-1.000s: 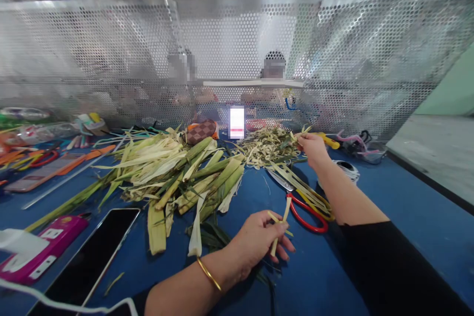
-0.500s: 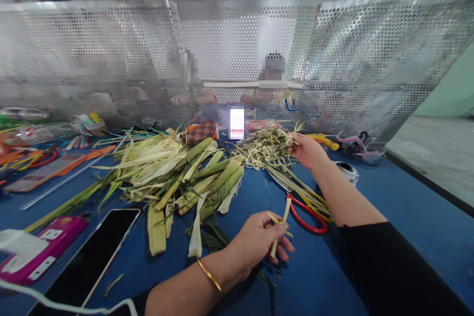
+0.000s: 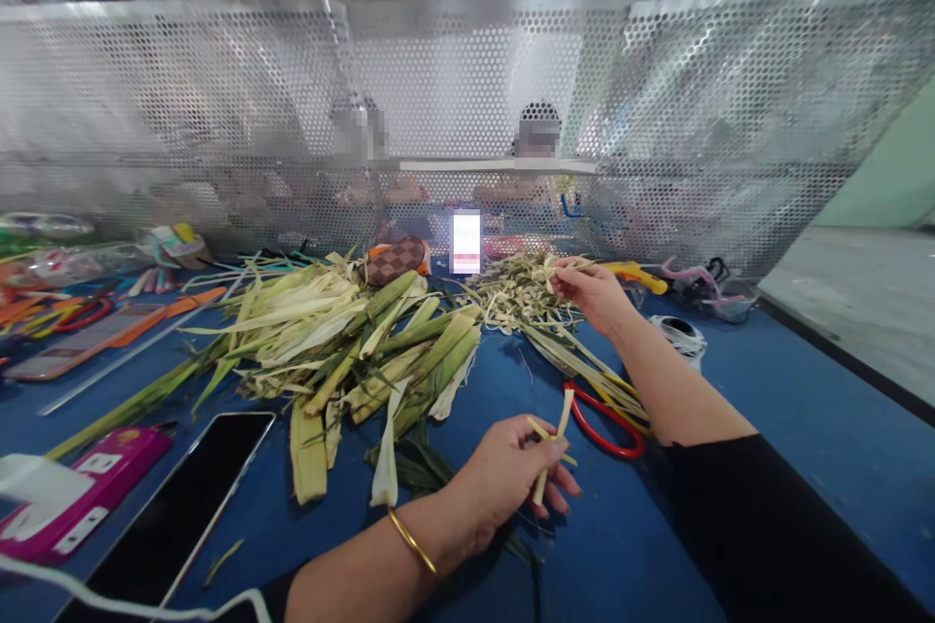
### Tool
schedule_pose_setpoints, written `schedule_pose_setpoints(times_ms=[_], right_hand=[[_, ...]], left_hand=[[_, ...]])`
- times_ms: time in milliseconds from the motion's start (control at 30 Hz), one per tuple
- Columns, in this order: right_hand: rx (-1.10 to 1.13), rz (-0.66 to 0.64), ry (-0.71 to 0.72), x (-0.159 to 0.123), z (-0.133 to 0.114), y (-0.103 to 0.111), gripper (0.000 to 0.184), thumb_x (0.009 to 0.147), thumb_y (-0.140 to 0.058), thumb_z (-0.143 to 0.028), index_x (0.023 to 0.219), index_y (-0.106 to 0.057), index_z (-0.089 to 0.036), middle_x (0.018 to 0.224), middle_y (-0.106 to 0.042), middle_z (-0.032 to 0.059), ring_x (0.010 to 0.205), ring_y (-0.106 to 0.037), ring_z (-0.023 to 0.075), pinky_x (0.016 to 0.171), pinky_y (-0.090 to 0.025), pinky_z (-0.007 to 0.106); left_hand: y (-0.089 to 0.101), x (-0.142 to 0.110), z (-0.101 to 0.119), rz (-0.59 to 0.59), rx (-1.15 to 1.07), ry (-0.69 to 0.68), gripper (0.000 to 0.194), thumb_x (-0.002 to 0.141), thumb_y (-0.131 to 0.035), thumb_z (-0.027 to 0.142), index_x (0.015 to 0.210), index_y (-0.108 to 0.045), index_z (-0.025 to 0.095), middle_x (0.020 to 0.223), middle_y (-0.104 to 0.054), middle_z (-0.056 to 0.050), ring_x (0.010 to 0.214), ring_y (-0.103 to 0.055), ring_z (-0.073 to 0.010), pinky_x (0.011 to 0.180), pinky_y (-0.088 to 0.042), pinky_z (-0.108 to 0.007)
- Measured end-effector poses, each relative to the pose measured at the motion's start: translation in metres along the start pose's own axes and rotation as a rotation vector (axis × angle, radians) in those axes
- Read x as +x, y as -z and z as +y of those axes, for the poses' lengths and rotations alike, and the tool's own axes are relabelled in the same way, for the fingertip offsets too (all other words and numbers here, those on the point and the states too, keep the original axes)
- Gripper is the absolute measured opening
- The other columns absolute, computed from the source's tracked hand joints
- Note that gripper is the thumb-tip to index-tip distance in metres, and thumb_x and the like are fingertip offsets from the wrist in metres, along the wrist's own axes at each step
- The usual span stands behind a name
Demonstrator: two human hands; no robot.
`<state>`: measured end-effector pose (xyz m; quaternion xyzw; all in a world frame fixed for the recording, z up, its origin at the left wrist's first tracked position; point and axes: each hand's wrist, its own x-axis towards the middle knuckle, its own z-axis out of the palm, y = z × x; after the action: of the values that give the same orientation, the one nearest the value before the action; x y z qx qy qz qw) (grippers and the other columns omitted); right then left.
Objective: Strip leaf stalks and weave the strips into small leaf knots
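Observation:
Pinched in my left hand [image 3: 515,467] are crossed pale husk strips [image 3: 565,414], held low over the blue table [image 3: 620,545]. My right hand [image 3: 590,292] reaches out to a heap of thin shredded husk strips [image 3: 511,297], its fingers closed on a pale strip at the heap's right side. Red-handled scissors [image 3: 610,448] lie between my two hands, their blades partly covered by long husk strips [image 3: 584,360]. Left of them spreads a big pile of green and cream corn husks [image 3: 351,341].
A black phone [image 3: 182,506] and a magenta power strip [image 3: 94,492] with a white cable lie at front left. A perforated metal screen [image 3: 467,78] stands along the back, with people behind it. A spool of white thread [image 3: 681,339] sits near my right forearm.
My right hand has shifted a little left over the shredded heap, still pinching a strip. My left hand and its crossed strips have stayed in place.

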<state>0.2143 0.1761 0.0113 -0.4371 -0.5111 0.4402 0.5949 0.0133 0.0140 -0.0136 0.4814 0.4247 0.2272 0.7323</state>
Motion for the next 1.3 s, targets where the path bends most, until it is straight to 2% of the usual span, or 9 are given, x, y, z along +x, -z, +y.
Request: schedule_pose_setpoints(times_ms=[200,267,433,567,800,900,1000,1167,1300], right_hand=[[-0.166,-0.055,-0.163,-0.003,0.005,0.000,0.030,0.052,-0.082,-0.029,0.069,-0.062,-0.016,0.054,-0.066,0.0019,0.046,-0.060,0.0137,0.045,-0.046,0.023],[-0.185,-0.022,-0.191,-0.002,0.005,0.002,0.029,0.057,-0.080,-0.032,0.069,-0.060,-0.016,0.058,-0.068,0.0053,0.049,-0.062,0.0156,0.044,-0.048,0.024],[-0.204,0.167,-0.133,0.002,-0.009,0.011,0.029,0.076,-0.066,-0.043,0.084,-0.054,-0.018,0.090,-0.071,0.0111,0.064,-0.069,0.0178,0.052,-0.053,0.027],[-0.297,0.230,-0.046,-0.006,-0.024,0.007,0.027,0.074,-0.069,-0.035,0.091,-0.055,-0.019,0.084,-0.070,0.0059,0.059,-0.066,0.0143,0.049,-0.048,0.022],[-0.464,-0.026,0.033,-0.084,-0.036,-0.021,0.015,0.072,-0.067,-0.033,0.072,-0.064,-0.019,0.065,-0.067,0.0009,0.063,-0.061,0.0156,0.066,-0.048,0.028],[-0.663,-0.105,0.112,-0.126,-0.038,-0.025,0.025,0.082,-0.054,-0.042,0.074,-0.063,-0.020,0.069,-0.068,0.0015,0.066,-0.060,0.0158,0.066,-0.046,0.028],[-0.656,-0.148,0.061,-0.157,-0.035,-0.026,0.037,0.086,-0.044,-0.050,0.075,-0.062,-0.020,0.069,-0.067,0.0024,0.066,-0.061,0.0165,0.064,-0.046,0.028],[-0.769,-0.239,0.059,-0.178,-0.021,-0.027,0.041,0.089,-0.040,-0.049,0.065,-0.057,-0.021,0.062,-0.063,0.0007,0.060,-0.057,0.0152,0.060,-0.043,0.026],[-0.756,-0.289,0.073,-0.184,-0.015,-0.034,0.036,0.089,-0.044,-0.044,0.061,-0.050,-0.021,0.056,-0.058,-0.0026,0.054,-0.055,0.0132,0.052,-0.040,0.023]], left_hand=[[0.000,0.000,0.000,-0.002,0.001,-0.001,0.038,0.073,-0.064,0.050,0.086,-0.049,0.017,0.062,-0.064,-0.001,0.046,-0.054,-0.0088,0.046,-0.038,-0.019],[0.000,0.000,0.001,0.000,0.000,0.008,0.035,0.075,-0.063,0.048,0.086,-0.050,0.017,0.062,-0.064,-0.001,0.046,-0.054,-0.0088,0.046,-0.038,-0.019],[0.001,0.000,0.001,0.006,-0.006,-0.004,0.037,0.073,-0.063,0.048,0.087,-0.053,0.016,0.063,-0.065,-0.002,0.047,-0.055,-0.0095,0.045,-0.037,-0.019],[0.004,0.000,0.001,-0.011,-0.051,-0.002,0.044,0.071,-0.063,0.054,0.090,-0.054,0.015,0.064,-0.065,-0.003,0.048,-0.056,-0.0106,0.046,-0.038,-0.020],[0.006,-0.004,0.005,0.052,-0.131,-0.089,0.029,0.082,-0.056,0.043,0.088,-0.055,0.014,0.060,-0.062,-0.001,0.048,-0.057,-0.0097,0.046,-0.036,-0.019],[0.008,-0.007,0.011,0.087,-0.156,-0.146,0.029,0.083,-0.056,0.041,0.090,-0.058,0.014,0.060,-0.062,-0.001,0.050,-0.058,-0.0098,0.047,-0.036,-0.018],[0.011,-0.009,0.016,0.078,-0.208,-0.183,0.033,0.085,-0.054,0.044,0.095,-0.060,0.014,0.064,-0.063,-0.001,0.053,-0.059,-0.0103,0.050,-0.039,-0.019],[0.013,-0.012,0.018,0.067,-0.238,-0.160,0.051,0.085,-0.045,0.060,0.097,-0.062,0.013,0.067,-0.064,-0.003,0.056,-0.059,-0.0114,0.052,-0.040,-0.021],[0.009,-0.011,0.015,0.027,-0.129,-0.188,0.043,0.080,-0.056,0.055,0.090,-0.061,0.014,0.063,-0.062,-0.001,0.052,-0.056,-0.0096,0.050,-0.038,-0.020]])
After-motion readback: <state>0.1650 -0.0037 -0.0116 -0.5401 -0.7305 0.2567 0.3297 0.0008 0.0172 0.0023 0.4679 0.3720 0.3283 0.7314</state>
